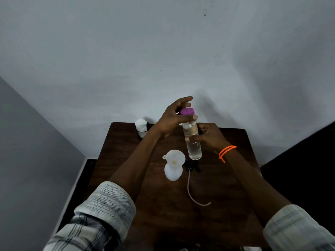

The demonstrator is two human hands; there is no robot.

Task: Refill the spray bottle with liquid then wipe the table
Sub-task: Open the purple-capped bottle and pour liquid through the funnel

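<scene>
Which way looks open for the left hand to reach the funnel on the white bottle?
Probably straight down: the left hand is at the purple cap, and nothing lies between it and the funnel.
</scene>
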